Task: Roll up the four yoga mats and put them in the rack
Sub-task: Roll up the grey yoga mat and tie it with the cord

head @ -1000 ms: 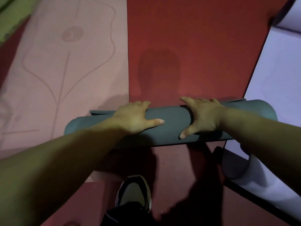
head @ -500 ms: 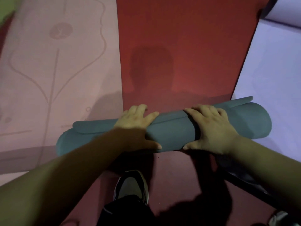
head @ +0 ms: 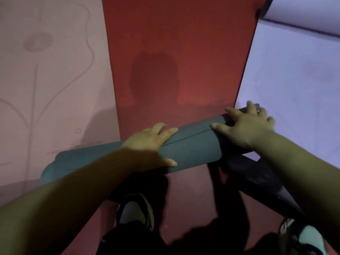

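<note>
The left hand [head: 150, 142] grips the rolled teal mat [head: 193, 148] near its middle, fingers over the top and thumb on the near side. The right hand [head: 246, 126] lies spread on the roll's right end, thumb pointing left along it. The hands are apart. The roll lies slanted across the red floor [head: 174, 43], between a flat pink mat [head: 55, 80] and a lavender mat [head: 294, 80]. Two shoes [head: 134, 210] show below.

One teal mat [head: 193, 148], one pink mat [head: 55, 80], one lavender mat [head: 294, 80]; left hand [head: 147, 142], right hand [head: 246, 126]; two shoes [head: 134, 210] [head: 303, 234].
</note>
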A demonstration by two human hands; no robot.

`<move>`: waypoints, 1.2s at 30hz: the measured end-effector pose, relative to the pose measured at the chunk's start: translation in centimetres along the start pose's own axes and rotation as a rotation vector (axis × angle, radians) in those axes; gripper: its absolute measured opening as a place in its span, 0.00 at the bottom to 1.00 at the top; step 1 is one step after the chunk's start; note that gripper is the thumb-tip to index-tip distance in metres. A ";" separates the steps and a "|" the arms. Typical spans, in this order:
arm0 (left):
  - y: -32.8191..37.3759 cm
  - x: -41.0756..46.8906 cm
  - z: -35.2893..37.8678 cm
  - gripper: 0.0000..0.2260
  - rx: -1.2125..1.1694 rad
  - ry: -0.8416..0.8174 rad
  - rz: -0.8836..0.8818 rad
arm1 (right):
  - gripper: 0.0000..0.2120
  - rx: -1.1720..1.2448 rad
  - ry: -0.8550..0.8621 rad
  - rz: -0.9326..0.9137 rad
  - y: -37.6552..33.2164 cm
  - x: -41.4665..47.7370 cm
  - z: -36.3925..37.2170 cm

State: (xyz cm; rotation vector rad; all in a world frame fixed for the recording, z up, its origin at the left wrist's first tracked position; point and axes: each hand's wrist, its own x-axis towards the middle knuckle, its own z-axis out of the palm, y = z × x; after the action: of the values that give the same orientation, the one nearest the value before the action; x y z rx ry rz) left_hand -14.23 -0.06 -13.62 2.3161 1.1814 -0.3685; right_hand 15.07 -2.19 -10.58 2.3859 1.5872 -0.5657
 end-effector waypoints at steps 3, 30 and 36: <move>-0.2 0.0 0.1 0.46 0.030 -0.011 0.045 | 0.41 0.078 -0.095 0.200 1.8 1.6 -1.0; 0.8 1.4 0.0 0.44 0.024 -0.013 0.064 | 0.39 0.698 -0.064 -0.022 5.8 1.9 -0.8; 2.6 -0.9 -4.4 0.53 -0.036 0.124 0.149 | 0.48 0.710 0.187 -0.192 3.7 -1.9 -6.6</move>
State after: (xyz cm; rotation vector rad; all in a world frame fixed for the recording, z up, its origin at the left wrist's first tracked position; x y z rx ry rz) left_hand -12.63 0.48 -8.68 2.4060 1.0543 -0.1508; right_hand 19.08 -2.68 -3.93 2.8508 1.9573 -1.1352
